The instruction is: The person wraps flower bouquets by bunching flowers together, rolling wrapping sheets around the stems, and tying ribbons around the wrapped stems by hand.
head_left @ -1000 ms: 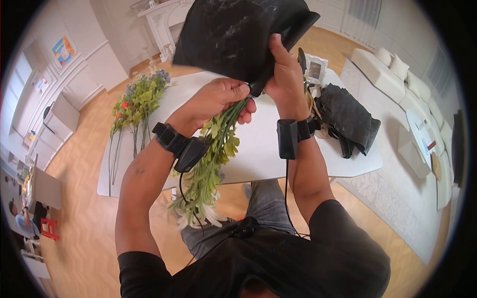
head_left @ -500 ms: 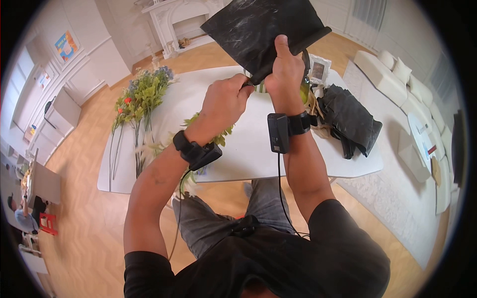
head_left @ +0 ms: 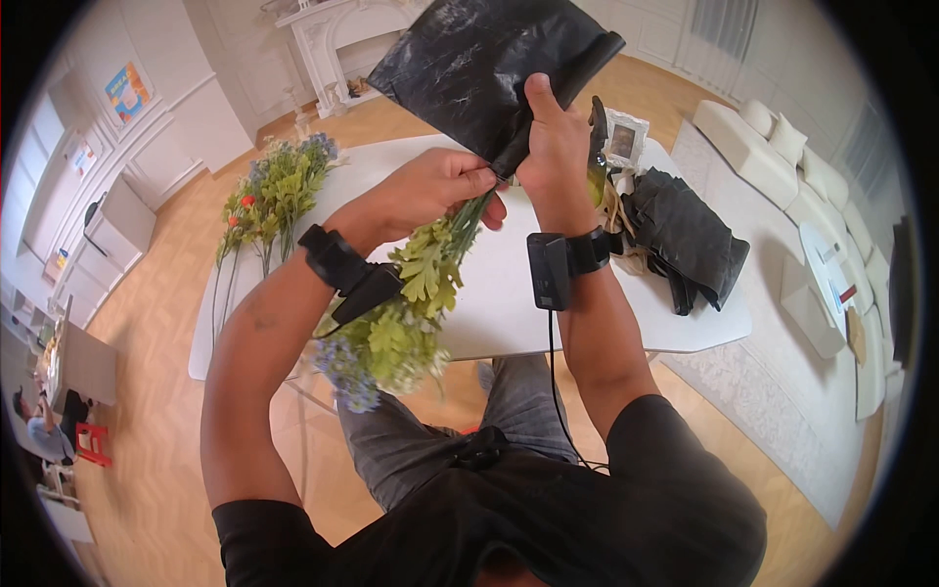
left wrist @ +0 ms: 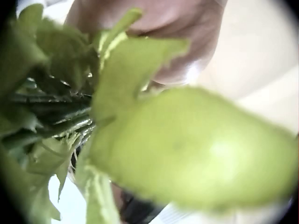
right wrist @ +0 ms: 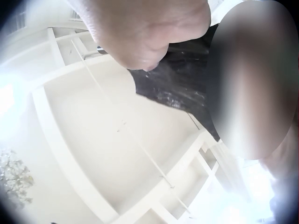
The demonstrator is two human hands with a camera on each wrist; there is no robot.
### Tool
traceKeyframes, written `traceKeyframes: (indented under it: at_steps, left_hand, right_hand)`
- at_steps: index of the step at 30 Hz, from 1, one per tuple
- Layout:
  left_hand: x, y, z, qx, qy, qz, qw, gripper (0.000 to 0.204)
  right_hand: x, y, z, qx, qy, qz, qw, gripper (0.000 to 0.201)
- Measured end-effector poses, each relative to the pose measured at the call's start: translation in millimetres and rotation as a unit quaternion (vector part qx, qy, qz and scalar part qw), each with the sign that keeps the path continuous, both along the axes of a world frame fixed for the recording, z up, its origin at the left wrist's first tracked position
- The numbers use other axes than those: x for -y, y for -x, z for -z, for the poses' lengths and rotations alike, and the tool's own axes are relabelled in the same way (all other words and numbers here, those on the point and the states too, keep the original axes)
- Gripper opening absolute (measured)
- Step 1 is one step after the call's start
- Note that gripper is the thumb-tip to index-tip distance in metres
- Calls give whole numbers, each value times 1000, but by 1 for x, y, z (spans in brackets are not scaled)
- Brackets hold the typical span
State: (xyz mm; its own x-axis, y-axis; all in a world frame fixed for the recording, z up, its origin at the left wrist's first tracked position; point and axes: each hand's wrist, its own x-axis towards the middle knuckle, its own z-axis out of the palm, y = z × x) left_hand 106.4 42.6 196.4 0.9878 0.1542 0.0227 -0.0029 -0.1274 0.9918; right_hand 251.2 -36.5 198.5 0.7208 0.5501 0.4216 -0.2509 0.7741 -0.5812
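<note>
A bouquet (head_left: pixel 421 284) of green leaves and blue flowers hangs blooms-down between the person's arms. Its stems meet the gathered end of a black wrapping sheet (head_left: pixel 479 73), which flares upward. The left hand (head_left: pixel 425 191) holds the stems at that gathered end, thumb on top, fingertips showing behind. The right hand (head_left: pixel 556 152) grips the rolled edge of the sheet with its thumb pointing up. Large leaves (left wrist: pixel 187 149) hide most of the grip in the left wrist view. In the right wrist view, part of the black sheet shows below the hand.
More flowers (head_left: pixel 279 191) lie on the left of the white table (head_left: pixel 528 313). Folded black sheets (head_left: pixel 685 230), a framed picture (head_left: pixel 624 139) and a greenish bottle (head_left: pixel 596 181) are at the right. A sofa (head_left: pixel 753 122) stands beyond; another person (head_left: pixel 44 430) sits far left.
The left hand turned over around the stems and back, rotating the bouquet, so blue flowers now hang where white ones did. The black sheet dipped slightly and swung; the right hand kept its grip.
</note>
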Motion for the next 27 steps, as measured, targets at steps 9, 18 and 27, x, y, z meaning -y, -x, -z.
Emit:
traceKeyframes:
  at_steps: [9,18,27]
  left_hand:
    - [25,-4,4,52,-508,-280,813,27]
    - [-9,4,-24,23,45,-11,999,28]
    - [4,2,-35,25,33,4,999,28]
  right_hand:
    - [-22,3,2,-69,-21,112,991,26]
    - [12,9,-31,78,-111,-66,988,43]
    - [16,-2,-41,71,-92,-76,990,35]
